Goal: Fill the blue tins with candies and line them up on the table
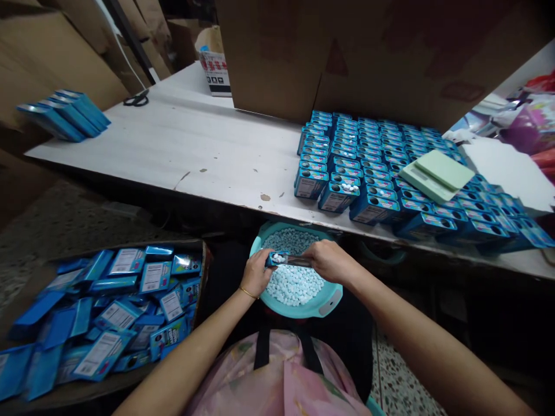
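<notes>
My left hand (255, 274) is closed around a small blue box (272, 259) held over a turquoise basin (332, 300). White pellets show at the top of that box. My right hand (328, 259) grips a clear scoop (299, 261), its far end at the box's opening. Below both hands the basin is filled with small white pellets (296, 285). What the fingers cover of the box and scoop is hidden.
Rows of upright blue boxes (373, 173) line the white table's right side, with a pale green scale (437, 173) on top. Blue boxes (71, 115) and scissors (136, 99) lie left. A carton (202, 260) of loose blue boxes stands lower left; a large cardboard box (277, 63) stands behind.
</notes>
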Demonstrator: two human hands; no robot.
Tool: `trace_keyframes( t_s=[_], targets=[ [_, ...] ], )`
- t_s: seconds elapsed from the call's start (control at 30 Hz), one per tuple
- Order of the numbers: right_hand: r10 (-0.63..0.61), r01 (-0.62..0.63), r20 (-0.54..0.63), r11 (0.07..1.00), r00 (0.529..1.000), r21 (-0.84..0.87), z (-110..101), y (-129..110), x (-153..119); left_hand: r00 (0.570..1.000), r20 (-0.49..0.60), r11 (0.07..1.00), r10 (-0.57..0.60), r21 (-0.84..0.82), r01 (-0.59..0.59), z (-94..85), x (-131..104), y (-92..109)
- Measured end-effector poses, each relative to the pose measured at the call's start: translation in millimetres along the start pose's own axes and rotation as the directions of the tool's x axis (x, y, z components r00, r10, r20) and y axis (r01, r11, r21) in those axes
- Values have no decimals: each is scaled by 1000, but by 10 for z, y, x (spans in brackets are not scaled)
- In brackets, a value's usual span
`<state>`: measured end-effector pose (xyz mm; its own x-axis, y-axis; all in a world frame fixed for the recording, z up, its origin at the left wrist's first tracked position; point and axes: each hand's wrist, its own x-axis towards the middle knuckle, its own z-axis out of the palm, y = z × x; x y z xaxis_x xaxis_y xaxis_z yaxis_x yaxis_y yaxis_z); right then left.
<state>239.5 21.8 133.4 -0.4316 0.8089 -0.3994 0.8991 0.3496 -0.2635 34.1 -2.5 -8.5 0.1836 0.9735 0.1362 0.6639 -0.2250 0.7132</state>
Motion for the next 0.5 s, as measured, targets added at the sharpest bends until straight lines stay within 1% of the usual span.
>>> trace_keyframes(
  t_s=[0.07, 0.13, 0.2, 0.27, 0.3, 0.33, 0.4, 0.43, 0.5],
  targets=[
    [4, -4, -12, 1000, 1000, 22, 8, 126, -31, 999, -26, 1000, -19, -25, 18, -16, -3, -14],
    [21, -17, -48, 997, 999, 75, 133, 326, -29, 996, -63, 998, -57, -45, 54, -62, -18, -32],
    [82, -73, -76, 992, 994, 107, 401, 520, 30, 991, -91, 994, -96, -61, 91, -134, -44, -54],
    [190, -186, -60, 980, 980, 75, 778, 609, 140, 986, -114, 990, -125, -77, 117, -214, -73, -74],
    [240, -238, -49, 970, 970, 45, 981, 598, 204, 984, -122, 989, -134, -84, 124, -250, -88, -82],
    [262, -261, -33, 965, 964, 29, 1177, 550, 268, 982, -129, 987, -141, -91, 130, -281, -101, -87],
    [257, -257, -12, 966, 966, 20, 1502, 384, 382, 979, -138, 985, -152, -103, 139, -322, -122, -87],
    [233, -233, -8, 972, 972, 31, 1619, 293, 427, 978, -140, 984, -157, -108, 142, -333, -129, -84],
    [160, -159, -8, 984, 987, 84, 1756, 157, 494, 974, -151, 981, -170, -119, 153, -341, -135, -71]
  ],
)
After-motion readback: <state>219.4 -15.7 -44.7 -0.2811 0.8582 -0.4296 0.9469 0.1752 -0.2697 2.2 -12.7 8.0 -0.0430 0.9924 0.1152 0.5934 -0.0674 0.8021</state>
